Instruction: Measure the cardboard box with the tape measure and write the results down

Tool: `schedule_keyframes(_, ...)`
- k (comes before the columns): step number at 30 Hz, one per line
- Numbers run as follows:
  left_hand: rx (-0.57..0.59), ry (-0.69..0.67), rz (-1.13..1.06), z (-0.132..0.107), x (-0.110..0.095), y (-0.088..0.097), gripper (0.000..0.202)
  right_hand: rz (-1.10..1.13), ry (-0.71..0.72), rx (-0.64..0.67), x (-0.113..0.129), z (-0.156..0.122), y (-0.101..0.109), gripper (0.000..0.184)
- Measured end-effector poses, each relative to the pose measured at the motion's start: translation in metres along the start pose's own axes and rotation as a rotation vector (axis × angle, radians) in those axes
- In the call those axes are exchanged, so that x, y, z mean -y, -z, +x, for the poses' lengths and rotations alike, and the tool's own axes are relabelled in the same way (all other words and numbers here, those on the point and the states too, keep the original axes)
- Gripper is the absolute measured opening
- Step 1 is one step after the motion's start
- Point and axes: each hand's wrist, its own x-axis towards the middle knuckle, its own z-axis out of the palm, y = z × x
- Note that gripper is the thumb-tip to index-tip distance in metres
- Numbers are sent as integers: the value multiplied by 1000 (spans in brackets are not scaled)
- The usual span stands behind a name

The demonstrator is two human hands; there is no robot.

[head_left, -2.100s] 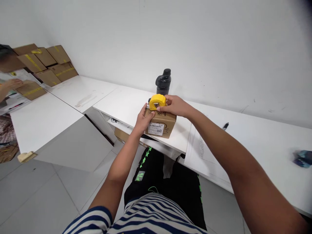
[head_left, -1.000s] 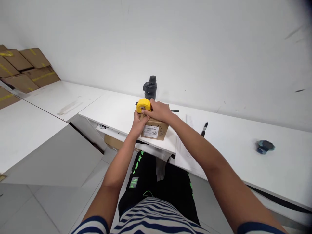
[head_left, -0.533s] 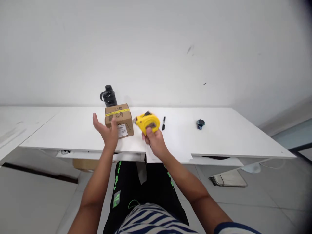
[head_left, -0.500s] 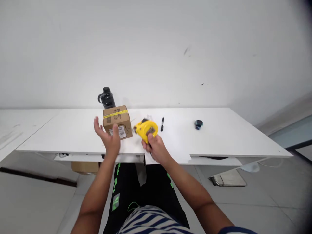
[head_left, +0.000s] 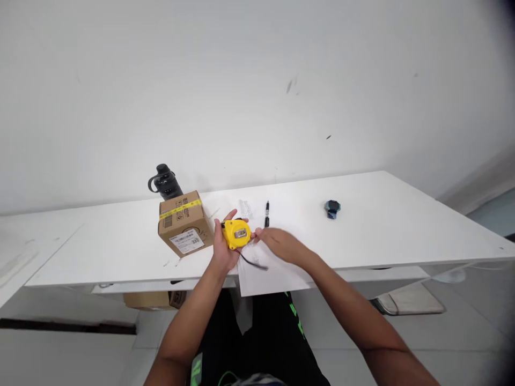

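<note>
A yellow tape measure [head_left: 237, 234] lies in my left hand [head_left: 223, 252], whose thumb and fingers are wrapped round its case. From its lower side a thin black strap [head_left: 253, 264] hangs over the paper. My right hand [head_left: 279, 244] is at the right end of the tape measure, fingers closed in a pinch; what is between the fingertips is hidden. Left of my left hand stands a taped cardboard box [head_left: 187, 244] with a white label. White paper sheets [head_left: 269, 273] with some handwriting lie beneath my hands.
A black bottle [head_left: 167, 183] with a loop handle stands behind the box. The black pen [head_left: 267, 214] lies beyond my right hand. A dark blue wristwatch [head_left: 332, 208] sits farther right on the white table [head_left: 386, 225]. Below the table is another cardboard box [head_left: 147, 300].
The tape measure has passed from my right hand to my left, which was open beside the box. My right hand now pinches at its right end. The view has shifted slightly.
</note>
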Motion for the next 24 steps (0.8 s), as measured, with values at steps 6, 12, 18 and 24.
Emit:
schedule_keyframes(6,-77,78,-14,95,3,24,52,-925,-153,-74,-57,77,37,56)
schedule_keyframes(12,-121,97,-52,124,24,46,59,-925,196,31,-99,114,33,41)
schedule_keyframes(18,-242,49,-184,132,29,58,68,-189,114,-506,-103,116,-6,38)
schedule_keyframes(24,-242,88,-199,132,28,58,63,-3,-113,-630,-102,117,-17,39)
